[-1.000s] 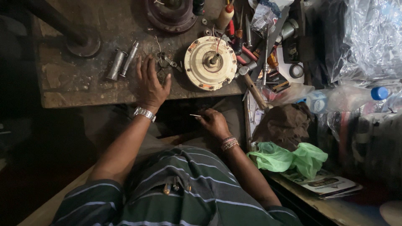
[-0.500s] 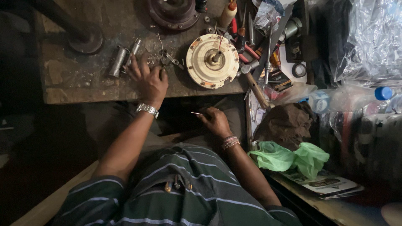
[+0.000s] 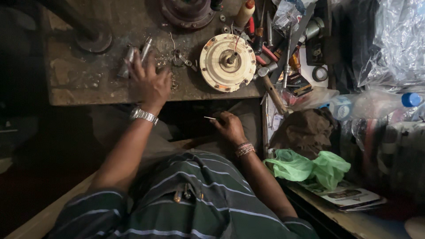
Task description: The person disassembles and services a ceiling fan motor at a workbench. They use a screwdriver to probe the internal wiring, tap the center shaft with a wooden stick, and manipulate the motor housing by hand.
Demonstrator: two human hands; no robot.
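Note:
My left hand (image 3: 148, 82) lies palm down on the worn workbench (image 3: 79, 90), fingers spread, its fingertips on two short metal cylinders (image 3: 133, 57). It wears a metal wristwatch (image 3: 143, 115). My right hand (image 3: 229, 125) hangs below the bench edge over my lap, pinching a thin metal pin (image 3: 209, 117) that points left. A round cream-coloured motor plate (image 3: 227, 62) with a centre shaft rests on the bench to the right of my left hand. Small screws and bits (image 3: 183, 59) lie between them.
A dark round metal part (image 3: 188, 11) sits at the bench's far edge. Screwdrivers, a hammer and other tools (image 3: 274, 57) crowd the right side. A brown cloth (image 3: 305, 130), a green plastic bag (image 3: 310, 166), a plastic bottle (image 3: 376, 104) and clear wrapping lie further right.
My left hand has slid left across the bench, from the small parts near the motor plate onto the metal cylinders. My right hand with the pin has stayed in place.

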